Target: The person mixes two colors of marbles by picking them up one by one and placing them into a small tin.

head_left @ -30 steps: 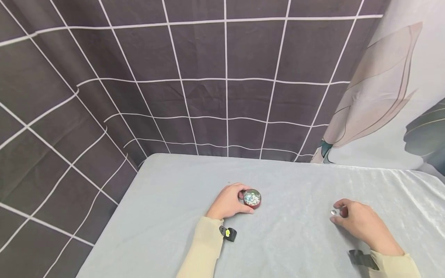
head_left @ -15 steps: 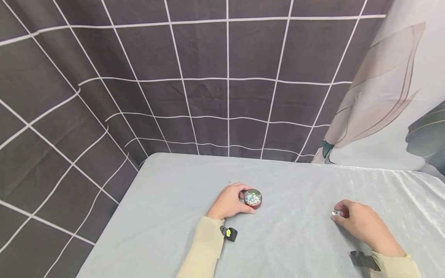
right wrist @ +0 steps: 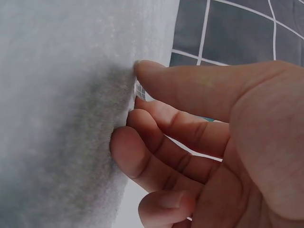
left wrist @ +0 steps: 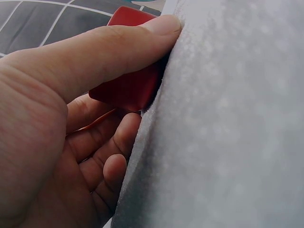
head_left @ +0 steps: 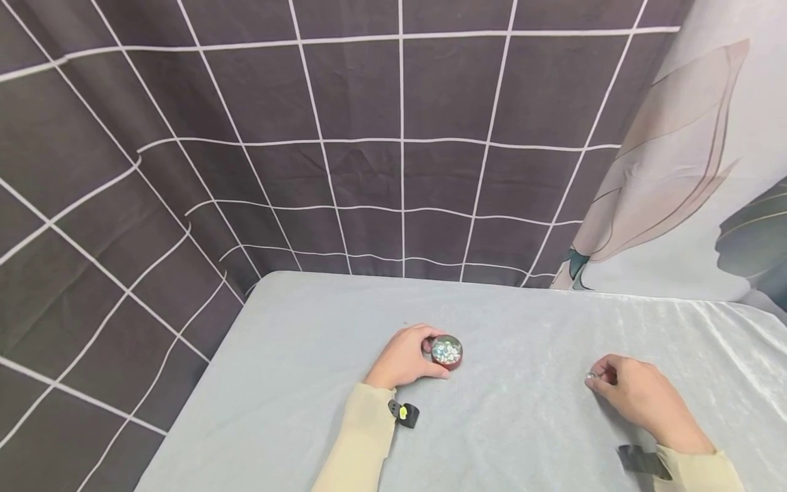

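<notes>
On the pale cloth, my left hand (head_left: 406,357) holds a small round red container (head_left: 453,364) between thumb and fingers. Shiny, clear pieces (head_left: 447,350) fill its upper face. Its smooth red side (left wrist: 130,90) shows behind the thumb in the left wrist view. Well to the right, my right hand (head_left: 645,393) is down at the cloth, thumb and forefinger closing on a small clear glass bead (head_left: 591,375). Only a sliver of the bead (right wrist: 140,91) shows between thumb and forefinger in the right wrist view; the rest is hidden.
A light grey velvety cloth (head_left: 504,424) covers the table, and bare cloth lies between the two hands. Behind and to the left hangs a dark curtain with white grid lines (head_left: 369,171). A leaf-patterned curtain (head_left: 670,225) hangs at the back right.
My right thumb and forefinger have closed in on the clear bead, which lay visible between them before. The left hand and the red container have stayed in place.
</notes>
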Demonstrator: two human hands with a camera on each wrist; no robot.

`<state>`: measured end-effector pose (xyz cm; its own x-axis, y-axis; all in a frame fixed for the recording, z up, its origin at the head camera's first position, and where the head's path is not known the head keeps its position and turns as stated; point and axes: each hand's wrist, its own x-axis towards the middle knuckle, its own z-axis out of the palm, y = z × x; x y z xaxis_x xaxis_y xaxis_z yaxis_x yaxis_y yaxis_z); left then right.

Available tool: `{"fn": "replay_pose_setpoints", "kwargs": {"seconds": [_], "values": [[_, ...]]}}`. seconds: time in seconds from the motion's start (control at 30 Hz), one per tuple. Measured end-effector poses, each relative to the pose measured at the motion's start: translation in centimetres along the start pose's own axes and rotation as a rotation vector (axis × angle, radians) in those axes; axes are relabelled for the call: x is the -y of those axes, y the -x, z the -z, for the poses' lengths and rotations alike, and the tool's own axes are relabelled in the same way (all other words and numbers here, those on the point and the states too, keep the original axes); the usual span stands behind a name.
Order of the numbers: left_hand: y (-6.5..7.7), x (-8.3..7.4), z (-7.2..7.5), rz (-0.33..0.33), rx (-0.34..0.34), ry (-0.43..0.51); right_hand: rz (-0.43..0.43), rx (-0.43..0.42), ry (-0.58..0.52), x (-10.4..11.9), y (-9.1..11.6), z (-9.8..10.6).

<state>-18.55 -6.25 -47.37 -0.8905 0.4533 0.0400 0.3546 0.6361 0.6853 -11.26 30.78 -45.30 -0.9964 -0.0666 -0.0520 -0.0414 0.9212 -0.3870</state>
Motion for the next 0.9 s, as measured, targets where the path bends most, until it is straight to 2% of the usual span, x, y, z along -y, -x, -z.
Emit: {"fn": "replay_pose_setpoints", "kwargs": {"seconds": [0.2,0.53,0.9], "values": [[0.0,0.0,0.0,-0.003,0.001,-0.003,-0.016,-0.012,0.004,0.3,0.0,0.1],[0.0,0.0,0.1,0.000,0.003,-0.003,0.027,-0.066,-0.004,0.8,0.3,-0.1],[0.1,0.1,0.0,0.013,0.007,-0.006,0.010,-0.046,-0.018,1.2,0.1,-0.1]]}}
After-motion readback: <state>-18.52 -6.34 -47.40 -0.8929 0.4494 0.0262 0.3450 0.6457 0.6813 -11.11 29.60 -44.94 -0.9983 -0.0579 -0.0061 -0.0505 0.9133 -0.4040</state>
